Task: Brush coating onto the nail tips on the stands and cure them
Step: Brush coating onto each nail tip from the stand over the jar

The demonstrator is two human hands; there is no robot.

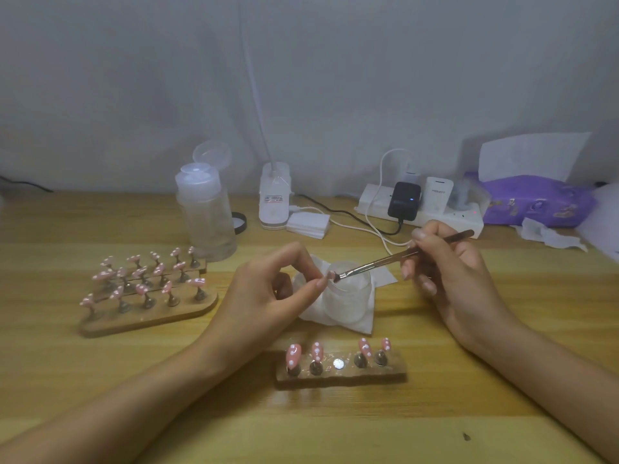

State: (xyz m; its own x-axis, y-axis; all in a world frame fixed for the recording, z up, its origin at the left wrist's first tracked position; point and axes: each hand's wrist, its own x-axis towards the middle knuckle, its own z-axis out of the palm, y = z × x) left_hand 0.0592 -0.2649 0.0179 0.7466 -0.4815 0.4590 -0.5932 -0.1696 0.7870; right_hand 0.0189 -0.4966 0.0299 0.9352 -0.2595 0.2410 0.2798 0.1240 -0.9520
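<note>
Pinching one pink nail tip (331,274) between thumb and forefinger, the left hand (268,289) is holding it just above the mouth of the frosted jar (348,296) — its grip is narrow and closed on the small piece, and whether a peg is hanging under the fingers I cannot tell. The right hand (449,262) is gripping the brush (385,259) like a pen, fingers curled round the handle. The brush's long axis is running from upper right down to lower left, so the bristle end is meeting the nail tip from the right; the coming stroke is probably going to be a short pull along that same line. The near wooden stand (341,376) is lying on the counter (335,430) between the forearms, closer to the person than the jar. It is carrying four dotted tips, with a bare metal disc (338,364) showing in its middle slot — likely the held tip's place, lying straight back from the left hand's grip.
</note>
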